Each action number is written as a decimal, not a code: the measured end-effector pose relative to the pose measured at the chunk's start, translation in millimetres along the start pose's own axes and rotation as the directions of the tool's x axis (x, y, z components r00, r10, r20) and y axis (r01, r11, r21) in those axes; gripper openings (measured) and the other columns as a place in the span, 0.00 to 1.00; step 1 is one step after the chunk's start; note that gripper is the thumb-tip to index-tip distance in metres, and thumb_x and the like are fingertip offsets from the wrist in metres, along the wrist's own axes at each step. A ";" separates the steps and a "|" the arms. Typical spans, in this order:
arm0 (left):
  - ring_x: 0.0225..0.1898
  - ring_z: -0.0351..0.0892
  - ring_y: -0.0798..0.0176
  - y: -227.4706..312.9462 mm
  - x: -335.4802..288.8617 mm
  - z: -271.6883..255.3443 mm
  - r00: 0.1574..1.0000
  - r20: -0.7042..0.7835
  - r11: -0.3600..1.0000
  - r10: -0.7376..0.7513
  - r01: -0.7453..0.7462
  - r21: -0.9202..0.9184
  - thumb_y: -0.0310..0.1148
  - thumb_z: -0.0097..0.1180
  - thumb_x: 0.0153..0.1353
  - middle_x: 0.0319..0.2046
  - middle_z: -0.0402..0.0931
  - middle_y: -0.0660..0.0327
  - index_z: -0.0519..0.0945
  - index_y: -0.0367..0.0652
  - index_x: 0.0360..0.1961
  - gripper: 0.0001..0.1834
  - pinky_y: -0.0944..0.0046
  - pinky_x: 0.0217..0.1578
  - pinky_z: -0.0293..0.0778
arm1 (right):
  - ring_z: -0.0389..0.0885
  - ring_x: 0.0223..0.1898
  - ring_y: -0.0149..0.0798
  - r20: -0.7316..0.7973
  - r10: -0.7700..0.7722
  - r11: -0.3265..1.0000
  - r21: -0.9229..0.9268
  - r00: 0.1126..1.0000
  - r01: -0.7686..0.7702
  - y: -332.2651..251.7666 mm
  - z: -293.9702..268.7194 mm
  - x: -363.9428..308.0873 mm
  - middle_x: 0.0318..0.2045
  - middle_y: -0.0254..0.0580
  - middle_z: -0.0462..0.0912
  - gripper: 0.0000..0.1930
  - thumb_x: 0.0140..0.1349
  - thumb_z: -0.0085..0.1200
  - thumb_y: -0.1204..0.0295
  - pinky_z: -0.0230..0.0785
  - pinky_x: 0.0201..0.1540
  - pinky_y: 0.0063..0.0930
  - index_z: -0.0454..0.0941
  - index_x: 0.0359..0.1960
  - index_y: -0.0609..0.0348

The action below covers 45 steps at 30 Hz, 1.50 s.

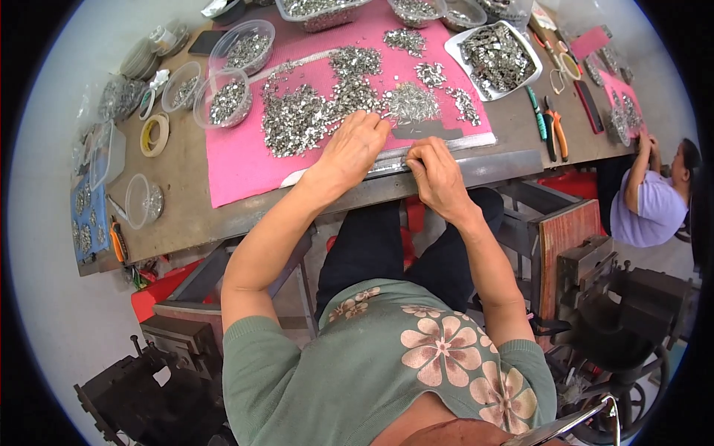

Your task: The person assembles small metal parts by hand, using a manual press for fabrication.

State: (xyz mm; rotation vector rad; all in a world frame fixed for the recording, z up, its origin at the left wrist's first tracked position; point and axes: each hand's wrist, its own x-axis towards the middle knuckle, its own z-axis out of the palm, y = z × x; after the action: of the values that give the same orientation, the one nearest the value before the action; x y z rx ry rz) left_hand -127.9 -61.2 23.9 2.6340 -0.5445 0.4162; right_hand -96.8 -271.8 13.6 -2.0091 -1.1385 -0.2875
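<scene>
Head view: left hand (353, 149) spread flat on small metal pieces (312, 115) atop pink mat (238, 160); right hand (435, 175) pinching a metal strip (387, 165) at desk (186, 201) edge. Probably mid-loading pieces onto strip; next calls for drawing one piece from beyond left fingertips.

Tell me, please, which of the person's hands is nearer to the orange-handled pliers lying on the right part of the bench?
The right hand is nearer: it rests at the bench's front edge, left of the orange-handled pliers. The left hand lies farther left still, on the pink mat by the metal pieces.
</scene>
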 end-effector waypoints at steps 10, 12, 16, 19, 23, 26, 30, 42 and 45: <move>0.39 0.82 0.53 16.3 -9.0 8.0 0.966 -0.191 0.936 -0.175 0.103 -0.337 0.17 0.57 0.59 0.35 0.81 0.54 0.81 0.38 0.46 0.14 0.57 0.42 0.77 | 0.78 0.42 0.51 -0.003 0.020 0.999 -0.049 1.000 -0.020 0.6 2.1 -2.4 0.37 0.47 0.78 0.06 0.59 0.60 0.81 0.71 0.46 0.41 0.74 0.36 0.63; 0.37 0.80 0.53 29.8 -17.9 8.5 0.931 -0.190 0.835 -0.311 0.172 -0.522 0.17 0.57 0.58 0.33 0.80 0.54 0.81 0.37 0.45 0.13 0.56 0.39 0.76 | 0.78 0.42 0.49 0.002 -0.045 0.989 -0.139 0.999 0.044 -1.3 0.9 -3.6 0.38 0.45 0.79 0.07 0.59 0.61 0.81 0.70 0.45 0.39 0.76 0.37 0.62; 0.38 0.82 0.56 43.5 -29.4 10.6 0.912 -0.223 0.813 -0.345 0.172 -0.557 0.18 0.60 0.58 0.34 0.80 0.55 0.81 0.38 0.47 0.15 0.58 0.40 0.77 | 0.78 0.42 0.47 -0.014 -0.167 0.961 -0.226 0.986 0.160 -4.8 0.7 -5.3 0.39 0.43 0.79 0.07 0.59 0.61 0.78 0.69 0.47 0.40 0.78 0.37 0.61; 0.40 0.85 0.59 41.6 -32.4 14.0 0.921 -0.210 0.835 -0.328 0.179 -0.521 0.19 0.62 0.59 0.37 0.82 0.56 0.81 0.38 0.50 0.16 0.61 0.44 0.78 | 0.80 0.43 0.45 -0.045 -0.121 0.974 -0.196 0.992 0.110 -1.4 2.0 -8.3 0.39 0.42 0.82 0.07 0.59 0.62 0.78 0.68 0.51 0.39 0.80 0.39 0.61; 0.40 0.85 0.60 43.5 -32.0 14.0 0.920 -0.195 0.821 -0.341 0.190 -0.538 0.19 0.62 0.59 0.37 0.82 0.57 0.80 0.38 0.50 0.17 0.60 0.44 0.78 | 0.83 0.42 0.45 -0.142 0.136 0.986 0.112 0.981 -0.120 7.0 4.1 -16.5 0.38 0.42 0.85 0.06 0.62 0.61 0.80 0.71 0.49 0.36 0.83 0.40 0.61; 0.39 0.84 0.59 43.2 -31.6 15.3 0.925 -0.201 0.843 -0.323 0.184 -0.506 0.19 0.62 0.58 0.37 0.81 0.57 0.80 0.38 0.51 0.18 0.60 0.43 0.78 | 0.84 0.41 0.44 -0.162 0.257 0.953 0.206 0.953 -0.222 8.4 4.1 -18.4 0.38 0.43 0.86 0.06 0.63 0.60 0.80 0.73 0.47 0.34 0.84 0.41 0.62; 0.38 0.83 0.58 42.4 -29.4 15.8 0.934 -0.241 0.885 -0.265 0.136 -0.445 0.18 0.61 0.57 0.37 0.81 0.56 0.80 0.38 0.51 0.19 0.60 0.42 0.78 | 0.84 0.42 0.43 -0.159 0.288 0.942 0.226 0.944 -0.249 8.3 4.0 -18.6 0.38 0.44 0.86 0.06 0.63 0.59 0.81 0.73 0.48 0.33 0.84 0.41 0.62; 0.44 0.76 0.50 50.5 -33.4 22.1 0.962 -0.270 0.997 0.052 -0.067 -0.046 0.19 0.62 0.53 0.35 0.77 0.58 0.81 0.42 0.53 0.24 0.48 0.51 0.77 | 0.78 0.37 0.45 -0.194 0.146 0.985 -0.058 0.970 -0.160 23.5 -0.6 6.7 0.33 0.40 0.80 0.04 0.60 0.63 0.77 0.66 0.44 0.38 0.84 0.36 0.59; 0.47 0.76 0.50 52.4 -36.1 25.5 0.951 -0.309 1.000 0.024 -0.025 -0.001 0.21 0.64 0.53 0.40 0.77 0.58 0.82 0.42 0.53 0.23 0.44 0.57 0.73 | 0.76 0.39 0.45 -0.107 0.087 0.979 -0.176 0.991 -0.105 34.5 0.9 19.2 0.32 0.40 0.79 0.04 0.58 0.65 0.75 0.65 0.45 0.40 0.85 0.35 0.57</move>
State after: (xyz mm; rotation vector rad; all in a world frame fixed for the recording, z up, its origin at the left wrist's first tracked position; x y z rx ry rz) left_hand -177.2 -105.4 6.2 2.4906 -0.4735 0.8166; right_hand -58.4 -269.0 5.1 -2.1759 -0.9804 -0.4498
